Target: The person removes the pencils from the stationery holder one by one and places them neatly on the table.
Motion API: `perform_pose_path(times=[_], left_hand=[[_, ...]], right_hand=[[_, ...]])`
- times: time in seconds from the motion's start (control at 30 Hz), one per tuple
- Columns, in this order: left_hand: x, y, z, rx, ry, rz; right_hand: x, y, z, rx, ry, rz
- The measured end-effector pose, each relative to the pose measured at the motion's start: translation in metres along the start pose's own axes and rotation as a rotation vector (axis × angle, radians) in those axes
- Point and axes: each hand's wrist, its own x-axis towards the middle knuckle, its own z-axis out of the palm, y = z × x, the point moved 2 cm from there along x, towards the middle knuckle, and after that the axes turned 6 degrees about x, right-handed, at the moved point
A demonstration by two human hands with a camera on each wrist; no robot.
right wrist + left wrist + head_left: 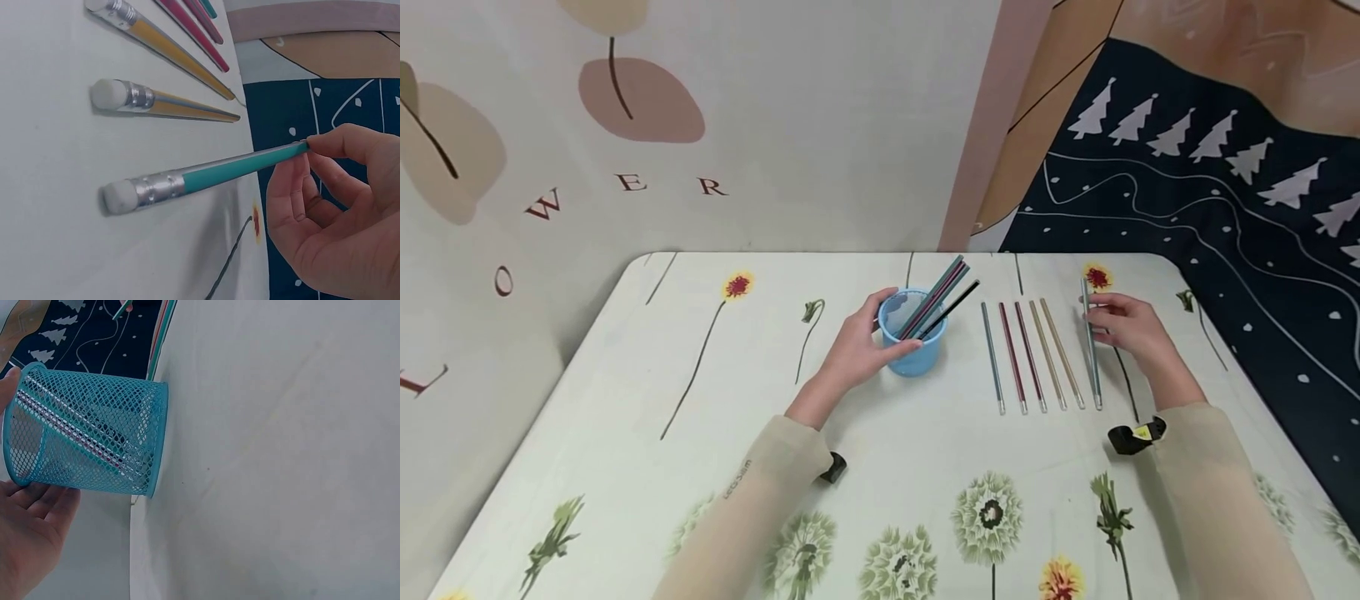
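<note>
Mesh cup (917, 364): open lattice, looks like coated metal; smooth rim.
Teal pencil (244, 165): smooth paint, slight gloss.
Ferrule (159, 190): shiny crimped metal.
Eraser (120, 197): matt, rubbery.
Table cover (625, 375): smooth, low sheen.
Sleeve (775, 483): matt, soft-looking cloth.
Dark hanging (1210, 196): printed cloth, matt.

Lit brightly and evenly in the head view, casting a soft shadow on the table (970, 450) at 4 o'clock. Looks dimmer and greyer in both wrist views. Glints in the right one off the pencil (209, 175) between 7 and 8 o'clock; spreads blurry-edged shade at 6.
</note>
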Motion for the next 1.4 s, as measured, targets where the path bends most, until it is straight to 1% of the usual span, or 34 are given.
perform_pose_path(times=[0.03,0.1,0.13,0.2,0.27,0.33,0.47,0.57,0.7,0.83,1.03,1.13,1.4], left_hand=[[0.000,0.000,0.000,0.000,0.001,-0.002],[0.000,0.000,0.000,-0.003,0.001,-0.003],[0.000,-0.001,0.000,-0.003,0.001,-0.002],[0.000,-0.001,0.001,-0.006,0.002,0.002],[0.000,-0.001,0.001,-0.010,0.002,0.006],[0.001,-0.002,0.001,-0.010,0.005,0.007],[0.001,-0.002,0.001,-0.003,0.003,0.003],[0.001,-0.002,0.001,0.002,0.000,0.001],[0.001,-0.001,0.000,0.001,0.000,-0.003],[0.001,0.000,0.000,0.002,-0.004,-0.008],[0.001,0.000,-0.001,-0.001,-0.005,-0.006],[0.001,0.001,-0.001,-0.007,-0.005,-0.004],[0.001,0.001,0.000,-0.002,-0.008,0.001]], right_hand=[[0.005,0.005,-0.001,-0.023,-0.014,-0.014],[0.013,0.013,-0.001,-0.035,-0.021,-0.017],[0.016,0.016,-0.001,-0.040,-0.017,-0.012],[0.018,0.017,-0.001,-0.060,-0.035,-0.019],[0.015,0.013,0.001,-0.072,-0.056,-0.017],[0.008,0.003,0.004,-0.075,-0.064,0.002],[-0.008,-0.021,0.013,-0.124,-0.100,0.025],[-0.014,-0.033,0.018,-0.178,-0.124,0.032],[-0.014,-0.036,0.021,-0.216,-0.130,0.048],[-0.012,-0.035,0.022,-0.243,-0.118,0.062],[-0.009,-0.031,0.023,-0.245,-0.109,0.105],[-0.009,-0.030,0.023,-0.234,-0.118,0.118],[-0.009,-0.029,0.025,-0.205,-0.108,0.146]])
